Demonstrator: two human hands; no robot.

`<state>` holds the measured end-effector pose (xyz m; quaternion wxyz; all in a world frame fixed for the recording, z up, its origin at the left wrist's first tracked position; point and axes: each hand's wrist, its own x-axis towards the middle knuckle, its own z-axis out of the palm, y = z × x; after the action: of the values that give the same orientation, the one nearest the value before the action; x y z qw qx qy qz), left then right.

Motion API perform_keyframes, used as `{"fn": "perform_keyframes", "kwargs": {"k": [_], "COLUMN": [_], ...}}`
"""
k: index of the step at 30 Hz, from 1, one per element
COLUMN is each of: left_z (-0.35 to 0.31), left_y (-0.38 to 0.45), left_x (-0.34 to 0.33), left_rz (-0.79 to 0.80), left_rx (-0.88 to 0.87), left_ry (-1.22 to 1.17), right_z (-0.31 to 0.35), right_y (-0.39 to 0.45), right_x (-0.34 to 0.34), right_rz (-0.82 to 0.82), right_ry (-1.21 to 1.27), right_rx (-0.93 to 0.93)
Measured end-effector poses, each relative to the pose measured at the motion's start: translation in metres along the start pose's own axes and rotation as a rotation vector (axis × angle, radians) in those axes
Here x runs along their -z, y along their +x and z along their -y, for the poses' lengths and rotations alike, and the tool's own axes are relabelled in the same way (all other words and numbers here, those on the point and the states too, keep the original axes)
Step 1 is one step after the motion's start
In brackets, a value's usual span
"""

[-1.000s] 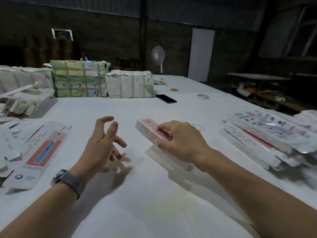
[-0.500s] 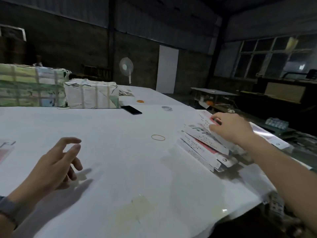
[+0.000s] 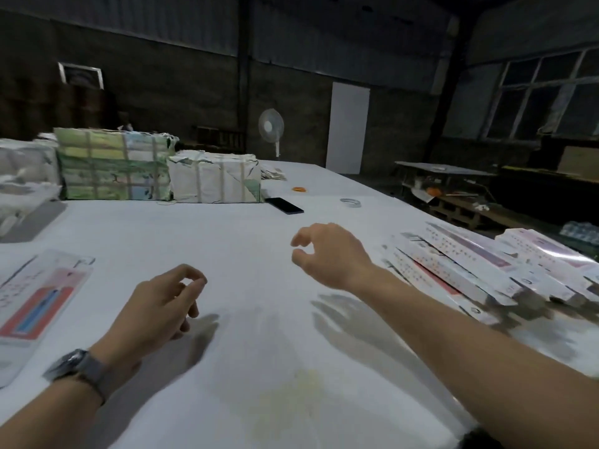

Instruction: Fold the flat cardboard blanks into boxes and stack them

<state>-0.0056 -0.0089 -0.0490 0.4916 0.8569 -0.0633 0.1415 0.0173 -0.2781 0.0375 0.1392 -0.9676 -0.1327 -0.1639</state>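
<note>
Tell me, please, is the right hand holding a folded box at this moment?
No, the right hand hovers empty above the table, beside the stacked boxes.

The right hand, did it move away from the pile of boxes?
Yes. The right hand left the folded boxes and now hovers empty, back toward the table's middle.

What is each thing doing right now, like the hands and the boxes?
left hand: empty, fingers loosely curled
right hand: empty, fingers loosely curled
folded boxes: piled at the right
flat blank: unfolded, lying at the left
phone: screen dark
fan: cannot tell if spinning
</note>
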Motion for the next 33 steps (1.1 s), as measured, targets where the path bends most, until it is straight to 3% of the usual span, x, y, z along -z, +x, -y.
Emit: {"fn": "perform_keyframes", "kwargs": {"k": [7, 13, 16, 19, 26, 33], "left_z": [-0.004, 0.007, 0.024, 0.039, 0.036, 0.015], "left_y": [0.003, 0.008, 0.008, 0.008, 0.012, 0.007], "left_x": [0.025, 0.066, 0.081, 0.085, 0.090, 0.078], "left_rz": [-0.192, -0.525, -0.361, -0.177, -0.214, -0.050], "left_rx": [-0.005, 0.031, 0.309, 0.528, 0.391, 0.207], "left_ry": [0.439, 0.656, 0.904, 0.958, 0.962, 0.846], "right_z": [0.108, 0.091, 0.086, 0.089, 0.090, 0.093], "right_y": [0.013, 0.015, 0.017, 0.018, 0.016, 0.014], "right_x": [-0.094, -0.134, -0.136, -0.137, -0.132, -0.128], "right_rz": [0.072, 0.007, 0.031, 0.049, 0.070, 0.087], "right_ry": [0.336, 0.377, 0.413, 0.432, 0.463, 0.464], "right_rx": [0.229, 0.205, 0.197, 0.205, 0.191, 0.182]}}
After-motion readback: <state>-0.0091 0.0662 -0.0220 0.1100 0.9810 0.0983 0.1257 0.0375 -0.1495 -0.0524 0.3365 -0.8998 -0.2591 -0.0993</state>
